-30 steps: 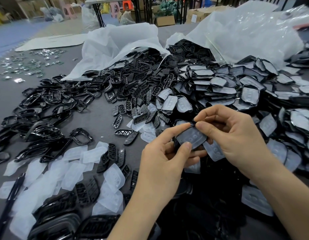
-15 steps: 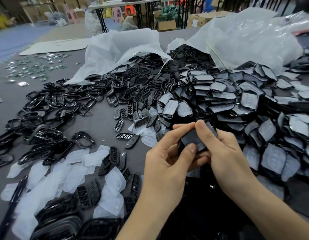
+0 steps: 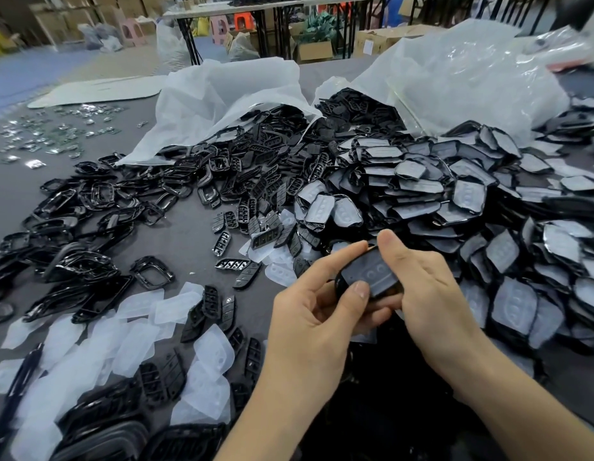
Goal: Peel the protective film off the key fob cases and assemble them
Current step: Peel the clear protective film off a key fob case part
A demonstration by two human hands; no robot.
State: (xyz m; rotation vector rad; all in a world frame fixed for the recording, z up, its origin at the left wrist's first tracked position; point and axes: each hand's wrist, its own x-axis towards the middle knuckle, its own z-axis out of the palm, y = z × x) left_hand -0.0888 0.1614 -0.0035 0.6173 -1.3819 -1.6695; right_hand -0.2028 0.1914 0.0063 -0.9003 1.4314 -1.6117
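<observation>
A black key fob case (image 3: 368, 272) with a greyish film on its face sits between both hands, just above the table's near middle. My left hand (image 3: 317, 322) grips it from the left, thumb lying on its lower face and forefinger along its top edge. From the right, my right hand (image 3: 428, 294) pinches it, thumb on the upper right edge and fingers hidden behind. A big heap of film-covered cases (image 3: 438, 201) spreads to the right. Peeled white films (image 3: 129, 334) lie at the lower left.
Black frame rings (image 3: 89, 207) and button inserts (image 3: 252, 201) are strewn across the grey table (image 3: 182, 237). Two open white bags (image 3: 222, 104) spill parts at the back. Small metal pieces (image 3: 43, 141) lie far left. More black parts (image 3: 99, 424) crowd the near left edge.
Both hands closed in on the case and drew it slightly nearer. My right thumb moved from beside the case onto its upper right edge.
</observation>
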